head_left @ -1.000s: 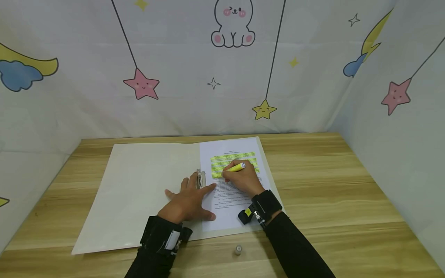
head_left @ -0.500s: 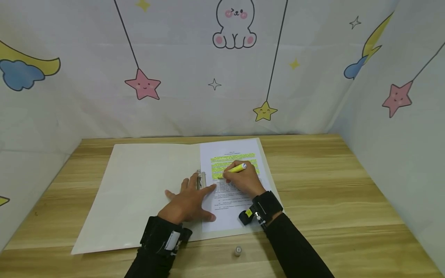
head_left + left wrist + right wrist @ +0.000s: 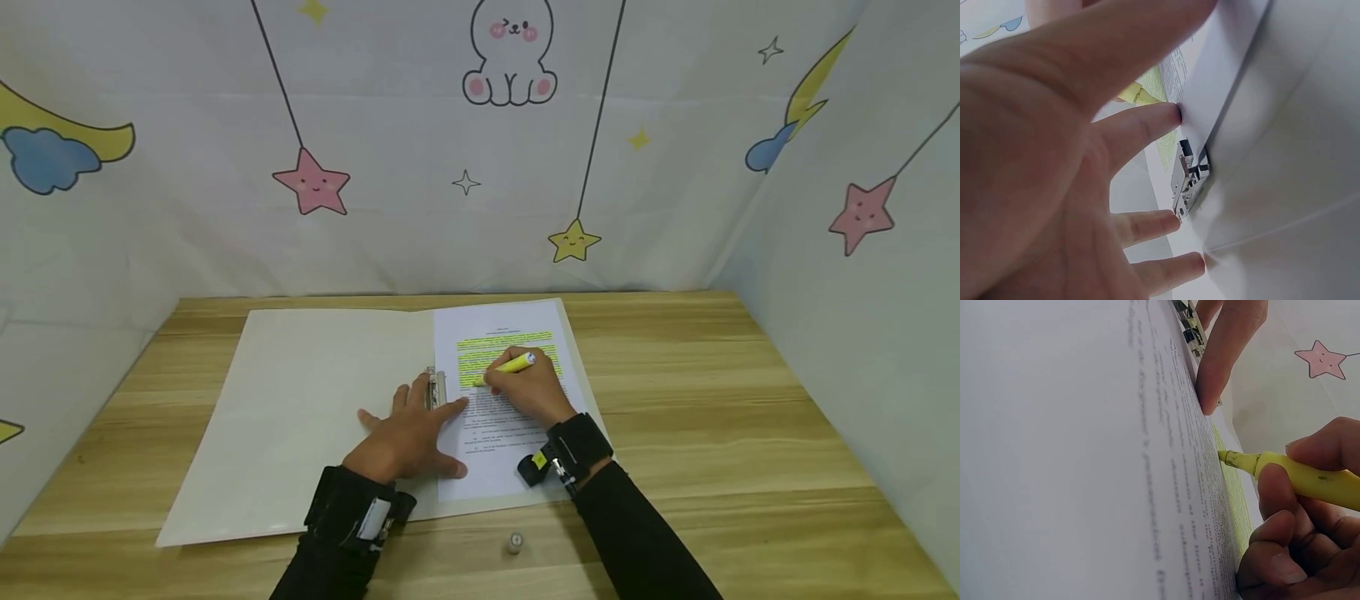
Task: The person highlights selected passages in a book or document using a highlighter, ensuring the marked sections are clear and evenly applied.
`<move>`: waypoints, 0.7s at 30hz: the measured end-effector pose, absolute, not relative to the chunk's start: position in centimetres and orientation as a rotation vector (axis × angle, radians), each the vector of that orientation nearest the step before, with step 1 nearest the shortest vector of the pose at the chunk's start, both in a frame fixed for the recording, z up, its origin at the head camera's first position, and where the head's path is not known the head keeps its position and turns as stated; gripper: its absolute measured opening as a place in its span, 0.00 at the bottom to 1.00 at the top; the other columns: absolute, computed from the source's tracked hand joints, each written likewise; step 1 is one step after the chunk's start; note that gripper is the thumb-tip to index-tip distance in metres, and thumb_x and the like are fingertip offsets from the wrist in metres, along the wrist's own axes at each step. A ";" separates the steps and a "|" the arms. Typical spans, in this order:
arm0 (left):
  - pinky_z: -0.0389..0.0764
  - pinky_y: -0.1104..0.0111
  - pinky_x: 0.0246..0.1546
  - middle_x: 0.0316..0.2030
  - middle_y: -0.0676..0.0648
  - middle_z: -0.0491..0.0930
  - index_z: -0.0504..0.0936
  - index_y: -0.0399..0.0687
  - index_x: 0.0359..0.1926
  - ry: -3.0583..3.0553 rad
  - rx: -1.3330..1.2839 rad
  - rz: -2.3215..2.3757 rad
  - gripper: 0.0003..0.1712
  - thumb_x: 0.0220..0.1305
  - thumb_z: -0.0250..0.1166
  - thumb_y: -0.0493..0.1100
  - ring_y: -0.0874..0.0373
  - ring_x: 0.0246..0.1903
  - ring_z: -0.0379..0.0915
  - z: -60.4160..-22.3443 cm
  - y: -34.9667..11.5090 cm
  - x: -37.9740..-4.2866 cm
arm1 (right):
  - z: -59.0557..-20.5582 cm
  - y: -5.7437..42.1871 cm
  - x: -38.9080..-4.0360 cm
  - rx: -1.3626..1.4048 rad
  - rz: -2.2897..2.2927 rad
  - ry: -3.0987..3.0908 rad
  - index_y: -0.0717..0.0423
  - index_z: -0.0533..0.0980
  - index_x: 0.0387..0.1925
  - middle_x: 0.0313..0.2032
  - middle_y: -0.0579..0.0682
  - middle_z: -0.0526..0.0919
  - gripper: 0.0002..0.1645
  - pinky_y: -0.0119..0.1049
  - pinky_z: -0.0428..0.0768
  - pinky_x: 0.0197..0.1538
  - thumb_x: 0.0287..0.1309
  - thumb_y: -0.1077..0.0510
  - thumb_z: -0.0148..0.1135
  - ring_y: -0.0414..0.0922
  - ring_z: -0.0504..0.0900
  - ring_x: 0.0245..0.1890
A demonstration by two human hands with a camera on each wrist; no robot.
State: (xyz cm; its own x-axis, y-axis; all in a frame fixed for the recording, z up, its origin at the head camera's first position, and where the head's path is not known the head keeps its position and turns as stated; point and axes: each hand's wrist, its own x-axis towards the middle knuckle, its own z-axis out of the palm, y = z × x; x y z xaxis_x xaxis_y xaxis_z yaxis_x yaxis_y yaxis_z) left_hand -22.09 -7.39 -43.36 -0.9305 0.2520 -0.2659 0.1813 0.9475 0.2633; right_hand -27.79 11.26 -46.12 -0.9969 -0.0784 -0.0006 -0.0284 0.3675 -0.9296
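My right hand (image 3: 531, 392) pinches a yellow highlighter (image 3: 1310, 478), its tip right at the printed text. The sheet of paper (image 3: 487, 479) carries a block of yellow-marked lines on its upper half, with plain lines below. It lies on the right side of an open white folder (image 3: 300, 400), held at a metal clip (image 3: 1188, 178). My left hand (image 3: 405, 437) rests with fingers spread over the folder's middle, the index fingertip and thumb on the paper's left edge and other fingers beside the clip. The right hand hides part of the text.
A small grey cap (image 3: 514, 543) stands on the wooden table (image 3: 712, 433) in front of the folder. Behind and at the sides hangs a white cloth (image 3: 405, 242) printed with stars and a bear. Black camera bands (image 3: 579, 446) wrap both wrists.
The highlighter tip has moved slightly to the right along the lower edge of the marked block. The left hand stays in place on the folder, and the head view has shifted a little.
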 end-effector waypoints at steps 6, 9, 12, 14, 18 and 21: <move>0.48 0.16 0.52 0.76 0.35 0.47 0.70 0.69 0.70 2.806 0.320 0.346 0.52 0.40 0.81 0.60 0.30 0.71 0.49 -43.3 -7.4 -22.1 | -46.0 11.4 -27.7 -0.067 -1.732 2.561 0.54 0.81 0.24 0.22 0.52 0.85 0.04 0.32 0.72 0.27 0.52 0.60 0.67 0.43 0.78 0.23; 0.48 0.16 0.52 0.76 0.35 0.47 0.70 0.69 0.70 2.809 0.319 0.349 0.52 0.40 0.81 0.60 0.30 0.71 0.49 -43.3 -7.3 -22.0 | -46.0 11.4 -27.8 -0.066 -1.725 2.570 0.54 0.81 0.23 0.21 0.52 0.84 0.04 0.33 0.72 0.27 0.52 0.60 0.66 0.43 0.78 0.23; 0.47 0.15 0.52 0.76 0.36 0.47 0.70 0.70 0.70 2.809 0.318 0.343 0.52 0.40 0.81 0.60 0.30 0.71 0.49 -43.3 -7.3 -21.9 | -46.1 11.5 -27.8 -0.076 -1.720 2.577 0.54 0.81 0.23 0.21 0.51 0.84 0.05 0.33 0.72 0.27 0.52 0.60 0.66 0.43 0.78 0.23; 0.47 0.15 0.52 0.76 0.36 0.47 0.70 0.70 0.70 2.810 0.317 0.340 0.52 0.40 0.81 0.60 0.30 0.71 0.49 -43.3 -7.3 -21.9 | -46.1 11.5 -27.8 -0.078 -1.721 2.577 0.54 0.81 0.23 0.21 0.51 0.84 0.05 0.33 0.72 0.27 0.52 0.60 0.66 0.42 0.78 0.23; 0.48 0.16 0.53 0.76 0.35 0.47 0.70 0.69 0.70 2.808 0.317 0.344 0.52 0.41 0.81 0.60 0.31 0.71 0.49 -43.2 -7.2 -21.9 | -46.0 11.4 -27.7 -0.069 -1.729 2.577 0.54 0.81 0.23 0.21 0.52 0.84 0.05 0.32 0.72 0.26 0.52 0.60 0.66 0.42 0.78 0.23; 0.48 0.16 0.52 0.76 0.35 0.48 0.70 0.68 0.69 2.808 0.319 0.350 0.52 0.41 0.81 0.60 0.31 0.70 0.50 -43.2 -7.3 -21.9 | -45.9 11.4 -27.7 -0.052 -1.730 2.586 0.54 0.81 0.22 0.20 0.51 0.84 0.05 0.32 0.71 0.25 0.51 0.61 0.65 0.42 0.78 0.22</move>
State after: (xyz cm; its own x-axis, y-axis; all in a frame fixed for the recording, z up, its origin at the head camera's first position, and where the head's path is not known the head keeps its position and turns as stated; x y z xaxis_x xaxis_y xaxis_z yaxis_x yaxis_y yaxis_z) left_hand -21.89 -7.30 -43.22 -0.9325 0.2520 -0.2588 0.1809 0.9459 0.2694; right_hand -27.71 11.43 -45.90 -0.9990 -0.0442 -0.0066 -0.0108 0.3811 -0.9245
